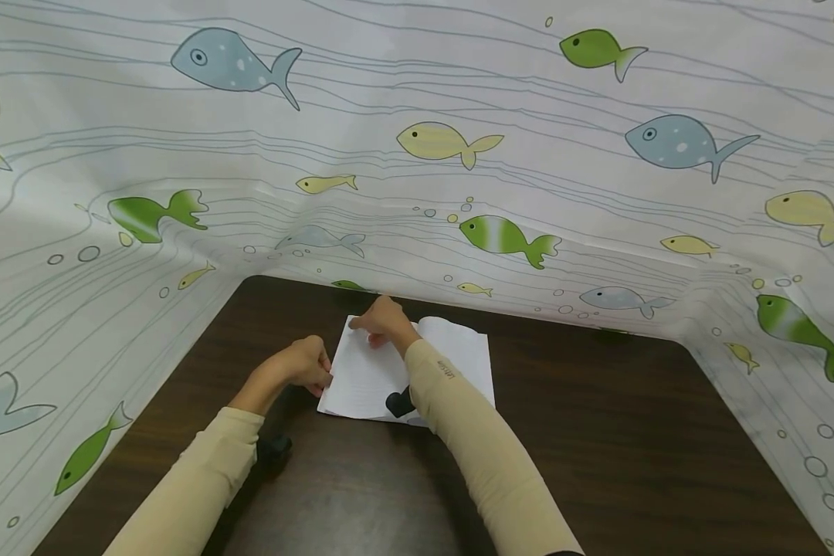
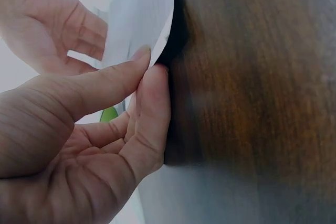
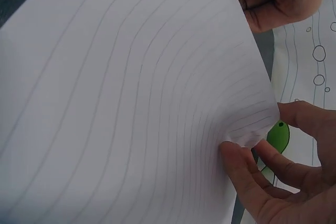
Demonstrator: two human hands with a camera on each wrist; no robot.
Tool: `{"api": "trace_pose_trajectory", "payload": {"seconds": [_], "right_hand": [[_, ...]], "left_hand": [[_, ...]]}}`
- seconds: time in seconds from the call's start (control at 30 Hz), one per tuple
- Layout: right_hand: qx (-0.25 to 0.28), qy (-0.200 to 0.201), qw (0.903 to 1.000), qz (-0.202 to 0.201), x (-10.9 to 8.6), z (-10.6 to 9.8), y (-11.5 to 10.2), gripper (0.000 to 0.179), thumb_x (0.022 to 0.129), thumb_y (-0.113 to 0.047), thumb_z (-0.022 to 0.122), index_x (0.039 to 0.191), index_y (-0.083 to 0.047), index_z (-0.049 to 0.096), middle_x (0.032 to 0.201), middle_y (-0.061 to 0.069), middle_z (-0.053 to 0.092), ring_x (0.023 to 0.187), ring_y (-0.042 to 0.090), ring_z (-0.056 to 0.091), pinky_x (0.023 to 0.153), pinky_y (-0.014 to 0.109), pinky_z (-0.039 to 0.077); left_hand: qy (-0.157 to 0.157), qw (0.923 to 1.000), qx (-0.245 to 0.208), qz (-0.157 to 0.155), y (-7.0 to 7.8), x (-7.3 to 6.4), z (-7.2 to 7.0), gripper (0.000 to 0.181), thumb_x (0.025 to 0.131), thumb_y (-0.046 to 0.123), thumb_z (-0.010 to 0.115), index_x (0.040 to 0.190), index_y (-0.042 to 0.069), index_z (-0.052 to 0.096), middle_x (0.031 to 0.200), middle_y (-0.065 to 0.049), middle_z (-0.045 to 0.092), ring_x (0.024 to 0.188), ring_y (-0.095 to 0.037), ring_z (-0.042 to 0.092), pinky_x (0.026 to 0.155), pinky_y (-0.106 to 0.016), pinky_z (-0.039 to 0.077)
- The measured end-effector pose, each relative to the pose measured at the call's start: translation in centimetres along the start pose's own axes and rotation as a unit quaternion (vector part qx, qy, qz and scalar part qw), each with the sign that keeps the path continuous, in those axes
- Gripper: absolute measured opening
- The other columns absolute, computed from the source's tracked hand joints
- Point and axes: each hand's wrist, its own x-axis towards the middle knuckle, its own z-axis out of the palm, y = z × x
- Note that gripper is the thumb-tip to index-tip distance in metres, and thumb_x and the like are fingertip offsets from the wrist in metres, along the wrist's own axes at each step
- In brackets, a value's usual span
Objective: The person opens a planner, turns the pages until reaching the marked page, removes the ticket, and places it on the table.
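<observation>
An open notebook [image 1: 364, 378] with ruled white pages lies on the dark table. At its left edge my left hand [image 1: 297, 366] pinches the paper between thumb and index finger, which the left wrist view shows close up. My right hand [image 1: 388, 318] reaches across the left page to the upper left corner. In the right wrist view its fingers pinch that page corner [image 3: 251, 129], which bends and creases slightly between them. The lined page [image 3: 131, 98] curves up toward this camera. My right forearm covers part of the notebook's middle and right page in the head view.
The brown wooden table [image 1: 618, 432] stretches out to the right and in front of the notebook. A white sheet printed with fish [image 1: 500, 234] stands around the back and sides. Black wrist cameras [image 1: 400, 402] hang below both wrists.
</observation>
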Motion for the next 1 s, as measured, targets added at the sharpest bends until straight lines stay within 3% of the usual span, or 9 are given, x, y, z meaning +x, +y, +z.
{"api": "trace_pose_trajectory", "payload": {"seconds": [0.17, 0.33, 0.43, 0.6, 0.7, 0.8, 0.9, 1.0], "right_hand": [[-0.015, 0.002, 0.9997, -0.021, -0.4, 0.5, -0.2, 0.036, 0.095, -0.028, 0.085, 0.110, 0.004, 0.076, 0.078, 0.005, 0.062, 0.062, 0.015, 0.065, 0.065, 0.024, 0.062], [-0.056, 0.015, 0.9966, -0.058, -1.0, 1.2, 0.0, 0.033, 0.095, -0.031, 0.084, 0.106, 0.000, 0.081, 0.085, 0.008, 0.078, 0.070, 0.017, 0.075, 0.072, 0.021, 0.060], [-0.053, 0.009, 0.9968, -0.060, -1.2, 1.5, 0.0, 0.028, 0.094, -0.027, 0.084, 0.105, -0.001, 0.083, 0.092, 0.009, 0.081, 0.074, 0.017, 0.077, 0.077, 0.021, 0.058], [-0.067, -0.027, 0.9952, -0.065, -1.3, 1.9, -0.3, 0.026, 0.094, -0.023, 0.084, 0.108, -0.001, 0.083, 0.097, 0.011, 0.083, 0.073, 0.014, 0.073, 0.075, 0.021, 0.056], [-0.106, -0.016, 0.9911, -0.080, -1.5, 2.1, -0.7, 0.021, 0.093, -0.020, 0.084, 0.105, -0.002, 0.082, 0.095, 0.008, 0.084, 0.072, 0.013, 0.074, 0.073, 0.019, 0.056], [-0.126, 0.003, 0.9883, -0.085, -1.6, 2.2, -1.0, 0.011, 0.091, -0.012, 0.084, 0.087, -0.004, 0.077, 0.081, 0.003, 0.079, 0.067, 0.013, 0.068, 0.067, 0.019, 0.054], [-0.137, 0.006, 0.9868, -0.085, -1.4, 2.2, -0.9, 0.025, 0.088, -0.005, 0.080, 0.070, -0.009, 0.063, 0.064, 0.000, 0.063, 0.064, 0.014, 0.055, 0.060, 0.021, 0.046], [-0.138, -0.002, 0.9868, -0.084, -1.0, 2.1, -0.8, 0.036, 0.087, -0.002, 0.079, 0.063, -0.011, 0.054, 0.061, -0.001, 0.050, 0.065, 0.016, 0.049, 0.058, 0.024, 0.042]], "left_hand": [[-0.007, 0.9999, 0.012, 0.005, 0.0, -0.2, -0.2, 0.010, 0.090, -0.005, 0.074, 0.089, -0.006, 0.064, 0.086, -0.016, 0.069, 0.070, -0.024, 0.080, 0.072, -0.035, 0.067], [-0.012, 0.9998, 0.009, 0.013, -0.1, -0.5, -0.3, 0.009, 0.090, -0.005, 0.073, 0.089, -0.007, 0.064, 0.087, -0.017, 0.070, 0.070, -0.023, 0.079, 0.072, -0.036, 0.067], [-0.014, 0.9997, 0.006, 0.019, -0.3, -0.5, -0.3, 0.007, 0.090, -0.005, 0.071, 0.089, -0.008, 0.064, 0.086, -0.016, 0.069, 0.070, -0.022, 0.079, 0.071, -0.036, 0.067], [-0.024, 0.9993, -0.012, 0.026, -0.5, -0.5, -0.3, 0.012, 0.099, -0.005, 0.061, 0.092, -0.012, 0.067, 0.084, -0.016, 0.068, 0.071, -0.021, 0.076, 0.072, -0.037, 0.068], [-0.026, 0.9987, -0.033, 0.030, -0.7, -0.4, -0.2, 0.022, 0.107, -0.001, 0.053, 0.098, -0.017, 0.067, 0.087, -0.020, 0.070, 0.074, -0.022, 0.076, 0.073, -0.039, 0.068], [-0.023, 0.9983, -0.041, 0.034, -0.7, -0.2, -0.2, 0.029, 0.111, 0.005, 0.053, 0.100, -0.017, 0.068, 0.087, -0.021, 0.072, 0.073, -0.023, 0.077, 0.072, -0.039, 0.068], [-0.023, 0.9987, -0.021, 0.041, -0.7, -0.2, -0.3, 0.028, 0.108, 0.008, 0.063, 0.093, -0.014, 0.072, 0.083, -0.020, 0.074, 0.070, -0.022, 0.078, 0.071, -0.038, 0.068], [-0.020, 0.9989, 0.002, 0.041, -0.5, -0.3, -0.3, 0.019, 0.098, 0.007, 0.076, 0.090, -0.010, 0.071, 0.083, -0.017, 0.073, 0.070, -0.022, 0.079, 0.075, -0.039, 0.068]]}}
